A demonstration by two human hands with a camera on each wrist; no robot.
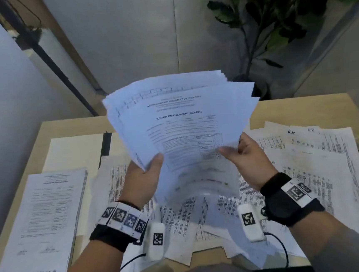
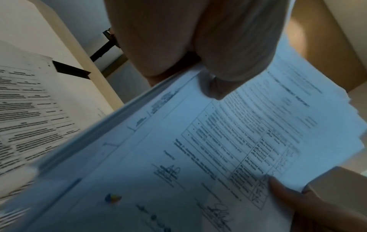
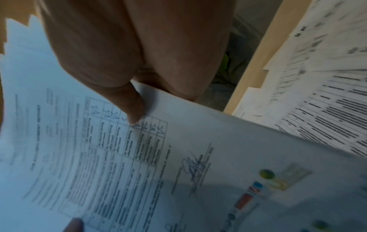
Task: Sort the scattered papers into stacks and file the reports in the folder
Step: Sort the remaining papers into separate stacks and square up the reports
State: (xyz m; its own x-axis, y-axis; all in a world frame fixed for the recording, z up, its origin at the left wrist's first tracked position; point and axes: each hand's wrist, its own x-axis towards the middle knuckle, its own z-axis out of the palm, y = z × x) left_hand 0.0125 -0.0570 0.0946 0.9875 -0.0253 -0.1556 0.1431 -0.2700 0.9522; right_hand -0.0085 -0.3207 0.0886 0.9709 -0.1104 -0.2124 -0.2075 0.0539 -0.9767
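Observation:
A fanned bundle of report sheets [image 1: 181,122], its top page headed "Job Accomplishment Report", is held up above the table. My left hand [image 1: 150,167] grips its left edge, thumb on the front page [image 2: 198,157]. My right hand [image 1: 238,150] pinches the right edge of the top sheet [image 3: 178,157], thumb on the printed table. A squared stack of similar reports [image 1: 45,221] lies on the table at the left. Loose sheets with dense tables [image 1: 307,168] are scattered over the middle and right. A pale folder [image 1: 75,151] lies open behind the left stack.
The wooden table [image 1: 302,107] ends just behind the papers, with a potted plant [image 1: 273,30] on the floor beyond its far right. A dark slanted post [image 1: 43,52] stands at the far left. Wrist camera cables [image 1: 129,268] hang near the table's front edge.

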